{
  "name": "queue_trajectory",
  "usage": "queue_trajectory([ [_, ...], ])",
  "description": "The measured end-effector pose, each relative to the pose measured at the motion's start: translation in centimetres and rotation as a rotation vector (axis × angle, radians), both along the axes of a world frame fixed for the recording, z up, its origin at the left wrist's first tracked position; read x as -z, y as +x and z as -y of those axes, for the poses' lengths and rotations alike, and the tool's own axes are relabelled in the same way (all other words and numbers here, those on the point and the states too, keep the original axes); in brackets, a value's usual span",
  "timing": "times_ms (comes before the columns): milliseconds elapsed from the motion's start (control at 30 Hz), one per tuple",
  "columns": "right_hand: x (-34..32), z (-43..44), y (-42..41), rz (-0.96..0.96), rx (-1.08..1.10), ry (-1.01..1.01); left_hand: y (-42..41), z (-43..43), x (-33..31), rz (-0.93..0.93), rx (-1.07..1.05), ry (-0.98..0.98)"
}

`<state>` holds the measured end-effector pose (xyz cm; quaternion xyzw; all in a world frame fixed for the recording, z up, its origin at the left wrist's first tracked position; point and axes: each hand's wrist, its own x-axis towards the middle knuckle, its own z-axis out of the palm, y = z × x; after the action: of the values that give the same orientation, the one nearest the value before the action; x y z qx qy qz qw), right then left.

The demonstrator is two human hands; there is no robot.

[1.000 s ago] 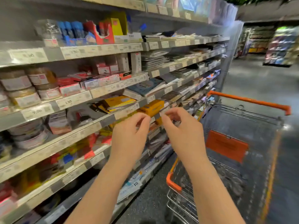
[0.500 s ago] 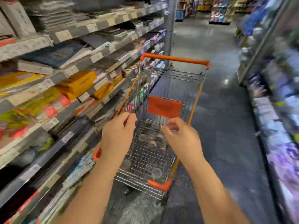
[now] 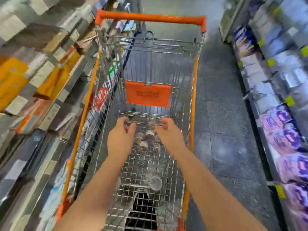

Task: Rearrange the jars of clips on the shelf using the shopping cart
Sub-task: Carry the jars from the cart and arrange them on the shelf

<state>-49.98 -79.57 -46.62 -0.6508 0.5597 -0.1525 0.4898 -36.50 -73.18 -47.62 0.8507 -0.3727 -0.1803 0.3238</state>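
An orange-trimmed wire shopping cart [image 3: 193, 90] fills the middle of the aisle, its handle at the far end. Several small clear jars of clips [image 3: 143, 145] lie on the basket floor near the far end. One more jar [image 3: 155, 183] lies alone closer to me. Both my arms reach down into the basket. My left hand [image 3: 120, 139] hovers just left of the jar cluster, fingers curled and apart, holding nothing. My right hand [image 3: 170, 135] hovers just right of the cluster, also with fingers apart and nothing in it. The picture is blurred by motion.
Stocked shelves [image 3: 41, 84] with yellow and orange boxes run close along the cart's left side. Across the aisle on the right stands another shelf [image 3: 283, 114] with purple packets. Dark speckled floor [image 3: 221, 130] lies between the cart and the right shelf.
My view has swung from the left shelf down into the cart. Both hands have moved from the shelf edge into the basket, either side of the jars.
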Motion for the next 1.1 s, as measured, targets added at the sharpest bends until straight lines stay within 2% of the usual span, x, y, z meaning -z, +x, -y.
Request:
queue_trajectory([
  [167, 10.0, 4.8, 5.3, -0.159, 0.125, 0.23, 4.9, 5.1, 8.8, -0.078, 0.051, 0.23],
  [267, 16.4, 5.2, 6.0, -0.309, 0.133, 0.306, 5.9, 6.4, 14.7, -0.101, 0.1, 0.361],
  [333, 20.2, 5.0, 6.1, -0.368, 0.221, 0.395, 6.0, 6.9, 18.1, -0.14, 0.115, 0.45],
  [467, 26.1, 5.0, 5.7, -0.381, 0.397, 0.509, 5.9, 7.5, 24.3, -0.272, 0.136, 0.65],
  [600, 30.3, 5.7, 6.0, -0.362, 0.519, 0.58, 4.9, 8.4, 28.1, -0.407, 0.098, 0.706],
  [867, 34.6, 5.9, 7.4, -0.311, 0.598, 0.632, 3.3, 8.9, 32.3, -0.46, 0.009, 0.733],
  [1100, 31.5, 3.2, 7.5, -0.136, 0.683, 0.563, 2.6, 6.8, 29.8, -0.601, -0.096, 0.661],
])
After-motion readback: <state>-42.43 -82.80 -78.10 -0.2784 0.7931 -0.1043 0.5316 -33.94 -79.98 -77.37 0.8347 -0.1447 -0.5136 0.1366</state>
